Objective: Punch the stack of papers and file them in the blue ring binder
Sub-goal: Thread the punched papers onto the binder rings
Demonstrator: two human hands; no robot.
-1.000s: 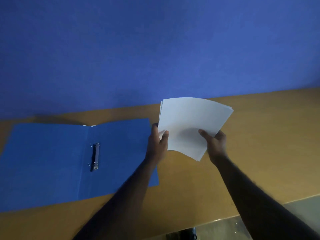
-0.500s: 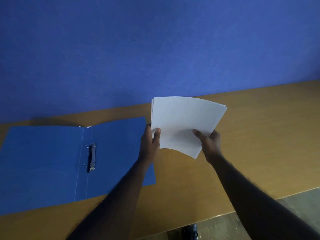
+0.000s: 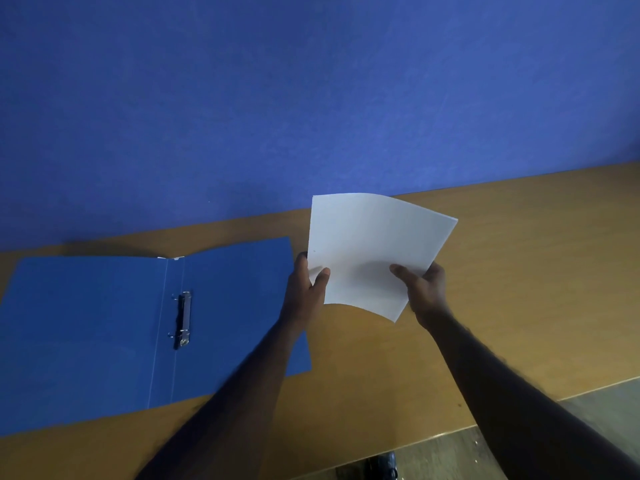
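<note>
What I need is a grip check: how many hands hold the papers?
2. The left hand pinches the papers at their left edge; the right hand grips their lower right edge. No other hand shows.

A single camera, worn on the person's head, looks forward and steeply down across the tabletop (image 3: 519,271) toward the blue wall (image 3: 311,98), which fills the upper half of the frame. It sits close. The left forearm (image 3: 242,393) and right forearm (image 3: 502,393) reach in from the bottom edge to the stack of papers (image 3: 374,251) near the centre. The tabletop's far edge climbs toward the right. The blue ring binder (image 3: 86,323) lies lower left, and a strip of floor (image 3: 588,427) shows lower right.
</note>
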